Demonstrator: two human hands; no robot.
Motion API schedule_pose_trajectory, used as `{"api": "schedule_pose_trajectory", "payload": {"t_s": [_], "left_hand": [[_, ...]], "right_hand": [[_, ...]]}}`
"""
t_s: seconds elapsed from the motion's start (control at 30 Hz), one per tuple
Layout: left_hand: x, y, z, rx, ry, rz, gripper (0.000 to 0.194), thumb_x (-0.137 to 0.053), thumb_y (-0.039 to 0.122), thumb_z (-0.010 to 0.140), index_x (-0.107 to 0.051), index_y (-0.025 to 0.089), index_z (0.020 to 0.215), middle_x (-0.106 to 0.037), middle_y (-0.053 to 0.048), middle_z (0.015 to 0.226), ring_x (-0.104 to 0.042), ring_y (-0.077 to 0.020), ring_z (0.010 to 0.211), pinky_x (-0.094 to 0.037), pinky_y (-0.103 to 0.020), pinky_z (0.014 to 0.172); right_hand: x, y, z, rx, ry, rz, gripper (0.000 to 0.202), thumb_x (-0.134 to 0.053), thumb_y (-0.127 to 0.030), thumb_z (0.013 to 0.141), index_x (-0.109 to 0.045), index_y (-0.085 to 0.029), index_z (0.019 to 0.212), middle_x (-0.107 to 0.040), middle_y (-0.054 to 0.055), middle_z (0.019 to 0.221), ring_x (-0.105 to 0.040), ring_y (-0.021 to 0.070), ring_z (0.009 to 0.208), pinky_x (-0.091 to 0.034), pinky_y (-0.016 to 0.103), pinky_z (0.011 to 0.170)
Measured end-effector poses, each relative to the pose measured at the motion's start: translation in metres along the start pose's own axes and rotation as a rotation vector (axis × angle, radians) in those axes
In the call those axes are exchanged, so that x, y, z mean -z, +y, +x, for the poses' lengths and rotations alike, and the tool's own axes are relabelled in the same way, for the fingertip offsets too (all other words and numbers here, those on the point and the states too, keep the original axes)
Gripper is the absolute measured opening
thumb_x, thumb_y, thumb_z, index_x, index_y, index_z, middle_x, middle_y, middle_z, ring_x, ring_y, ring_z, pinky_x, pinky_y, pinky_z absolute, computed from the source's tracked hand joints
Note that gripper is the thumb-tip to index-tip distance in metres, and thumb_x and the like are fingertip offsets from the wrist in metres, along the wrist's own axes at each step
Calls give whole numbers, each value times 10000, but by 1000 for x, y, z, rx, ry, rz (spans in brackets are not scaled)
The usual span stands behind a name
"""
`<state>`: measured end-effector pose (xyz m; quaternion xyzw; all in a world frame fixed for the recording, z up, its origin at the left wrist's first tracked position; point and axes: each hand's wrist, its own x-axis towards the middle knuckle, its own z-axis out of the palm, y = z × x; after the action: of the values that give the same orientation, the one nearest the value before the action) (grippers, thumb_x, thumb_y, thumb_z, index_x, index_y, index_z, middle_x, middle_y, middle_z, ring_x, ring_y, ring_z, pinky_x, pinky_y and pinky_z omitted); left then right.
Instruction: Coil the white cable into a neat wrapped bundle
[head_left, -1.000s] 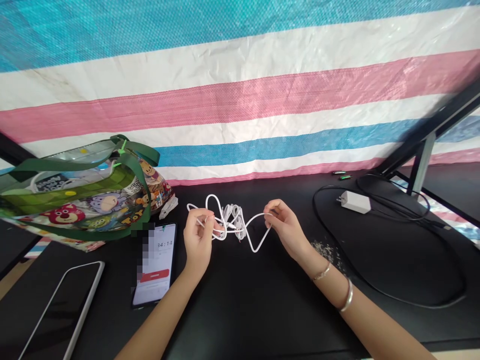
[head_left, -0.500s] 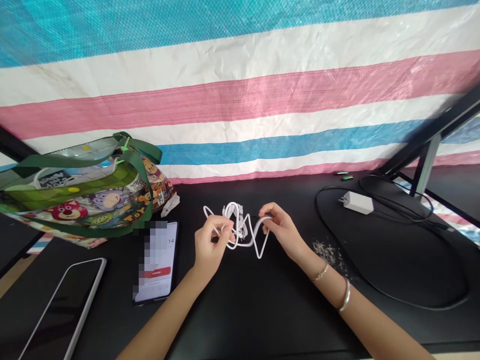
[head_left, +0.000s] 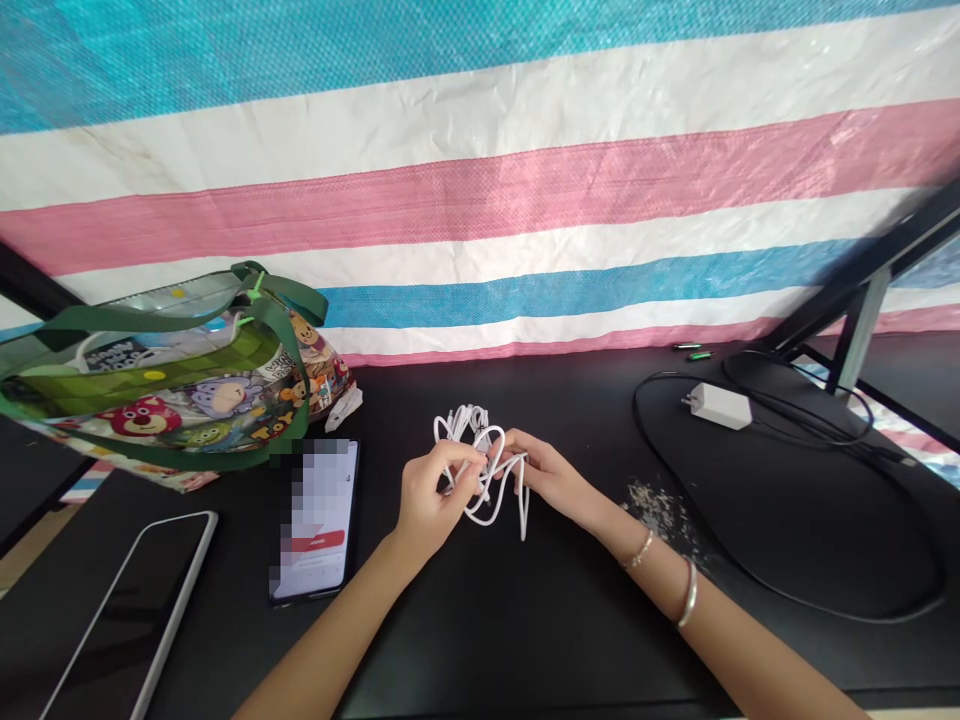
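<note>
Loops of a white cable (head_left: 523,515) hang between my two hands, above the middle of the black table. My left hand (head_left: 437,492) pinches part of the cable between thumb and fingertips. Close beside it, my right hand (head_left: 546,472) has its fingers closed around another stretch of the same cable. Just behind the hands lies a bundled coil of white cable (head_left: 474,415), tied at its middle and partly covered by the loops. Whether the held loops belong to that coil I cannot tell.
Left of my hands lies a lit phone (head_left: 319,520), with a white-edged phone (head_left: 127,620) nearer me. A cartoon-print bag (head_left: 217,400) stands behind them. On the right are a white charger (head_left: 720,406), a black cable (head_left: 750,565), small crumbs (head_left: 660,510) and a green piece (head_left: 700,356).
My right hand has moved left and slightly down, close to my left hand. The cable loops between them are bunched tighter, with one loop drooping lower.
</note>
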<state>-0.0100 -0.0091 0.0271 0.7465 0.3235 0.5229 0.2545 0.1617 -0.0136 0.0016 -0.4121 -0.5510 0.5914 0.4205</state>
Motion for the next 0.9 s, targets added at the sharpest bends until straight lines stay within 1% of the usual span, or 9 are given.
{"api": "schedule_pose_trajectory", "payload": {"t_s": [0.1, 0.23, 0.33, 0.43, 0.57, 0.63, 0.8, 0.9], "left_hand": [[0, 0, 1, 25, 1, 15, 143, -515, 209, 816, -605, 205, 704, -653, 31, 573, -561, -79, 410, -449, -177, 460], [-1, -1, 1, 51, 4, 16, 140, -516, 210, 806, -607, 205, 699, -649, 32, 576, -560, -76, 409, -447, -173, 459], [-1, -2, 2, 61, -4, 14, 137, -512, 199, 799, -605, 206, 697, -666, 25, 612, -555, -73, 405, -437, -172, 449], [-2, -3, 1, 53, -19, 31, 138, -511, 195, 795, -608, 206, 698, -679, 16, 648, -556, -74, 419, -431, -173, 453], [-3, -5, -1, 25, -51, 59, 136, -511, 191, 805, -612, 208, 716, -619, 42, 544, -543, -79, 410, -428, -175, 473], [-4, -6, -3, 14, -66, 70, 134, -512, 187, 807, -614, 212, 723, -591, 52, 503, -539, -83, 405, -425, -176, 475], [-7, -10, -5, -20, -103, 81, 145, -503, 166, 809, -617, 210, 732, -630, 38, 542, -561, -85, 416, -418, -169, 455], [-8, -12, -6, -57, -120, 108, 150, -500, 164, 813, -621, 208, 736, -633, 38, 544, -559, -81, 415, -417, -164, 453]], "right_hand": [[0, -1, 0, 2, 2, -3, 330, -634, -513, 759, -558, -198, 820, -567, 0, 726, -562, 132, 678, -412, 220, 522], [-1, -1, 0, 24, -20, -13, 351, -600, -544, 780, -549, -199, 823, -540, -28, 662, -490, 93, 559, -367, 212, 483], [-2, 0, 0, 56, -54, -30, 386, -559, -586, 795, -540, -201, 823, -527, -36, 635, -455, 84, 522, -349, 215, 469], [-3, 1, 0, 73, -84, -51, 406, -548, -603, 795, -536, -198, 833, -526, -32, 647, -480, 92, 546, -352, 217, 475], [-4, 1, 0, 100, -113, -64, 397, -546, -587, 806, -528, -192, 835, -542, -15, 715, -524, 102, 605, -381, 223, 508], [-4, 0, 0, 121, -117, -69, 382, -548, -576, 810, -524, -194, 824, -533, -18, 717, -528, 107, 615, -403, 233, 535], [-6, -2, -1, 143, -122, -90, 339, -552, -542, 822, -530, -204, 815, -518, -25, 700, -523, 117, 610, -441, 266, 600], [-6, -2, -1, 157, -121, -104, 327, -556, -523, 824, -532, -201, 769, -506, -27, 689, -512, 116, 612, -447, 270, 621]]}}
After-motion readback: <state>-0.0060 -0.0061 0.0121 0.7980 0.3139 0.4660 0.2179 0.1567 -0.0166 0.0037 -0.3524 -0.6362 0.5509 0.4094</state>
